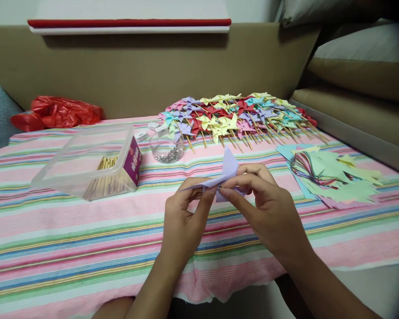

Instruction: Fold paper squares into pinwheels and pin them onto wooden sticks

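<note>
Held above the middle of the striped cloth [53, 230], toward its near edge: lilac paper [228, 167], gripped by left hand [182, 221] and right hand [269, 208] alike. Pinwheels [239, 115] heaped at far edge, sheets [332, 177] at right edge.

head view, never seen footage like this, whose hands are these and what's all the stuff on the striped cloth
This one picture comes from a camera worn on a person's head, looking down at their own two bare hands; there is no machine. The left hand and right hand both pinch a folded piece of lilac paper, with what looks like a small metal pin at its middle. On the striped cloth lie a clear box of wooden sticks, a small jar of silvery pins, a heap of finished paper pinwheels and a stack of cut coloured paper; a red plastic bag sits at the back left.
</note>
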`<state>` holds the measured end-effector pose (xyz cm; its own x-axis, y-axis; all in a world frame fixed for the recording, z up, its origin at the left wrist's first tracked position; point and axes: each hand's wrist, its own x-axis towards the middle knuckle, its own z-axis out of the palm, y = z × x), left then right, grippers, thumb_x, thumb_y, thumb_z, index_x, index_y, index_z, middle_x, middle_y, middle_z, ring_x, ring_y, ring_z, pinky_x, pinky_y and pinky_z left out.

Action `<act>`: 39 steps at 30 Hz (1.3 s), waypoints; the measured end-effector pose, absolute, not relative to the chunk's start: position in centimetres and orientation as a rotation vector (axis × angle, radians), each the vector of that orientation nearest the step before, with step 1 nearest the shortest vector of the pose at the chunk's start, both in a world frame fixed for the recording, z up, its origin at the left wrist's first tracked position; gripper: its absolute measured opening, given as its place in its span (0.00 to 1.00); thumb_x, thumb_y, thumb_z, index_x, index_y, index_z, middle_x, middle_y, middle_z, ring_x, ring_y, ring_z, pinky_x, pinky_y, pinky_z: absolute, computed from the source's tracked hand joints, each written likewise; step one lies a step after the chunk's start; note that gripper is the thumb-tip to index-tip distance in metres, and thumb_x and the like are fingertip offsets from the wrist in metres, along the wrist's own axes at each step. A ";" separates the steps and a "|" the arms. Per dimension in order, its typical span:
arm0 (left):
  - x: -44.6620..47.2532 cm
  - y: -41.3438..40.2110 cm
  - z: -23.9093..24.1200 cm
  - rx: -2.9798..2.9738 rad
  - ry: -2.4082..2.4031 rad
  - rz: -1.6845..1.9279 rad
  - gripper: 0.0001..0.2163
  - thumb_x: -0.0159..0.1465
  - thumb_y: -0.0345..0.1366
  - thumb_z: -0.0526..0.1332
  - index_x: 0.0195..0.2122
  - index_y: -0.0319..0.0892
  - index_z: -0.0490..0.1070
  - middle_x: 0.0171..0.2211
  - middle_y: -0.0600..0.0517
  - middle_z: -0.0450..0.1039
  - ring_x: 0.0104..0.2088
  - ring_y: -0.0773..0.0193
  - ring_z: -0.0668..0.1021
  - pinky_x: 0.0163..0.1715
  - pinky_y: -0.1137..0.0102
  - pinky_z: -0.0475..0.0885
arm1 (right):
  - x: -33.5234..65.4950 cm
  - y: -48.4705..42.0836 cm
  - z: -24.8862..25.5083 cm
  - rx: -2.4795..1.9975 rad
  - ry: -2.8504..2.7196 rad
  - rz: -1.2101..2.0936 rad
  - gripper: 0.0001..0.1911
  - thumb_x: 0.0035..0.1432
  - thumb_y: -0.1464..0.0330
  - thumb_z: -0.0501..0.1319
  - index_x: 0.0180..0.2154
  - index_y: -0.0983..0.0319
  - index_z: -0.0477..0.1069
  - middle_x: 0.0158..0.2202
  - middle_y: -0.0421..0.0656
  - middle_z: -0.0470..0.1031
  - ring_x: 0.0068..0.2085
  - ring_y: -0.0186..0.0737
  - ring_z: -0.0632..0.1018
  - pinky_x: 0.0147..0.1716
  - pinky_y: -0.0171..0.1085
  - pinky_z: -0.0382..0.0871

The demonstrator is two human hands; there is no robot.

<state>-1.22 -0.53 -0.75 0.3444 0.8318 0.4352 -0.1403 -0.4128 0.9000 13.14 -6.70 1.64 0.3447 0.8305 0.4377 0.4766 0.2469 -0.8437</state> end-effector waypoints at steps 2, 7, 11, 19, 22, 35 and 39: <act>-1.3 -0.5 -0.8 1.677 0.628 1.242 0.08 0.69 0.33 0.62 0.47 0.48 0.78 0.40 0.54 0.77 0.39 0.68 0.79 0.39 0.74 0.75 | 13.2 -6.7 1.5 -1.380 -1.283 0.412 0.02 0.60 0.69 0.67 0.36 0.55 0.79 0.42 0.41 0.72 0.43 0.38 0.72 0.40 0.38 0.67; -1.2 -0.5 -0.7 1.771 0.648 1.245 0.07 0.69 0.33 0.61 0.47 0.45 0.77 0.39 0.54 0.77 0.38 0.69 0.79 0.39 0.75 0.75 | 13.3 -6.5 0.9 -1.321 -1.165 0.508 0.07 0.59 0.68 0.68 0.39 0.54 0.73 0.33 0.37 0.67 0.35 0.36 0.68 0.38 0.39 0.63; -1.2 -0.5 -0.5 1.819 0.673 1.245 0.07 0.69 0.32 0.61 0.46 0.44 0.77 0.39 0.54 0.77 0.38 0.70 0.79 0.38 0.76 0.75 | 13.1 -6.3 0.5 -1.229 -1.041 0.598 0.17 0.56 0.67 0.71 0.42 0.53 0.65 0.32 0.34 0.66 0.34 0.36 0.68 0.36 0.39 0.62; -1.5 -0.4 -0.6 1.926 0.660 1.258 0.06 0.70 0.30 0.60 0.45 0.45 0.74 0.39 0.55 0.77 0.38 0.71 0.79 0.39 0.77 0.75 | 13.6 -6.4 1.2 -1.387 -1.117 0.687 0.06 0.58 0.64 0.69 0.37 0.56 0.75 0.28 0.35 0.64 0.32 0.36 0.65 0.34 0.39 0.59; -1.5 -0.4 -0.6 1.982 0.675 1.248 0.06 0.69 0.29 0.59 0.45 0.45 0.73 0.39 0.55 0.77 0.36 0.71 0.79 0.34 0.78 0.74 | 13.9 -6.4 1.2 -1.400 -1.142 0.725 0.06 0.58 0.63 0.68 0.34 0.57 0.75 0.27 0.35 0.63 0.31 0.36 0.65 0.33 0.39 0.58; -2.8 -0.3 -0.1 2.358 0.508 1.455 0.15 0.65 0.23 0.55 0.50 0.47 0.70 0.43 0.52 0.82 0.42 0.63 0.83 0.41 0.72 0.76 | 14.1 -6.3 0.6 -1.077 -1.350 0.565 0.06 0.63 0.69 0.65 0.41 0.53 0.75 0.39 0.40 0.75 0.43 0.42 0.76 0.43 0.43 0.69; -3.0 -0.3 -0.1 2.350 0.472 1.505 0.15 0.65 0.23 0.56 0.49 0.46 0.70 0.42 0.52 0.82 0.42 0.63 0.83 0.41 0.71 0.76 | 14.1 -6.4 0.4 -1.035 -1.383 0.532 0.08 0.63 0.70 0.65 0.42 0.52 0.75 0.39 0.40 0.75 0.43 0.42 0.77 0.44 0.43 0.71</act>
